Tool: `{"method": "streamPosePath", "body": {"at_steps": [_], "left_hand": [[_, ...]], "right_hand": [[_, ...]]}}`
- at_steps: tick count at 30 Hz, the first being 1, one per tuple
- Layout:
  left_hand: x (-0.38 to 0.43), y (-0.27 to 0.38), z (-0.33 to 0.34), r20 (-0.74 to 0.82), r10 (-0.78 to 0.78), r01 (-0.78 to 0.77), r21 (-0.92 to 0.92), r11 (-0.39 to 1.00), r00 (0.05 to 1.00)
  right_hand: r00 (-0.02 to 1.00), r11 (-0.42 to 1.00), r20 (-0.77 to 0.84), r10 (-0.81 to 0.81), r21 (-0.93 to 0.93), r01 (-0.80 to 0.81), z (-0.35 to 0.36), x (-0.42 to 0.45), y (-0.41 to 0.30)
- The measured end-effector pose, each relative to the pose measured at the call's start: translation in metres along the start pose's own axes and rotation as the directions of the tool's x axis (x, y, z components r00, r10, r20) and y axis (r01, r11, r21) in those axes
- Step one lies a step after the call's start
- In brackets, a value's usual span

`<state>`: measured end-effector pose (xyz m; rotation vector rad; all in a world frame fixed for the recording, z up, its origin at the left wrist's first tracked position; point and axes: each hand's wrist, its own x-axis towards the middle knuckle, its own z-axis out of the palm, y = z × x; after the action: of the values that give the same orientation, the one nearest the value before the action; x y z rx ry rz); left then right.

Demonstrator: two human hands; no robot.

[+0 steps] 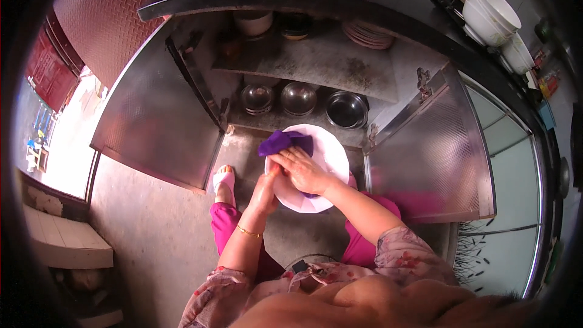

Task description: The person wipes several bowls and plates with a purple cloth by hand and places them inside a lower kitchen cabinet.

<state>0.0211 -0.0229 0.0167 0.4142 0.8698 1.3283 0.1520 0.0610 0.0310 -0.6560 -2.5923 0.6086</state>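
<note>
A white dish with a faceted rim is held in front of my body, above the floor before the open cabinet. My left hand grips its left edge, with the fingers partly hidden behind the dish. Pressed flat over a purple cloth, my right hand lies against the inside of the dish at the upper left. Part of the cloth folds out past the rim, and another bit of purple shows below my right wrist.
Two metal cabinet doors stand open on either side. Steel bowls and a dark round pan sit on the lower level; stacked plates rest on the shelf above. White bowls stand on the black countertop.
</note>
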Motion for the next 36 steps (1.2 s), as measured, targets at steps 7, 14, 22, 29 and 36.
{"method": "streamPosePath", "body": {"at_steps": [7, 14, 22, 29, 36], "left_hand": [[0.001, 0.007, 0.009, 0.033, 0.022, -0.018, -0.109, 0.994, 0.999], [0.01, 0.014, -0.015, -0.169, 0.25, -0.276, -0.153, 0.949, 0.953], [0.027, 0.006, -0.028, -0.227, 0.157, -0.195, -0.154, 0.969, 0.961], [0.036, 0.011, -0.025, -0.101, -0.046, 0.053, 0.067, 0.996, 0.994], [0.039, 0.017, -0.048, -0.352, 0.567, -0.302, 0.58, 0.757, 0.745]], "right_hand": [[0.904, 0.84, -0.246, 0.35, -0.344, -0.419, -0.039, 0.004, 0.019], [0.899, 0.911, 0.202, 0.387, -0.232, -0.34, -0.005, 0.001, -0.01], [0.999, 0.997, 0.008, -0.053, -0.058, 0.054, 0.012, -0.009, -0.033], [0.905, 0.855, 0.059, 0.421, 0.307, -0.418, -0.006, -0.006, -0.018], [0.779, 0.154, 0.128, 0.614, 0.949, -0.277, -0.053, -0.001, 0.012]]}}
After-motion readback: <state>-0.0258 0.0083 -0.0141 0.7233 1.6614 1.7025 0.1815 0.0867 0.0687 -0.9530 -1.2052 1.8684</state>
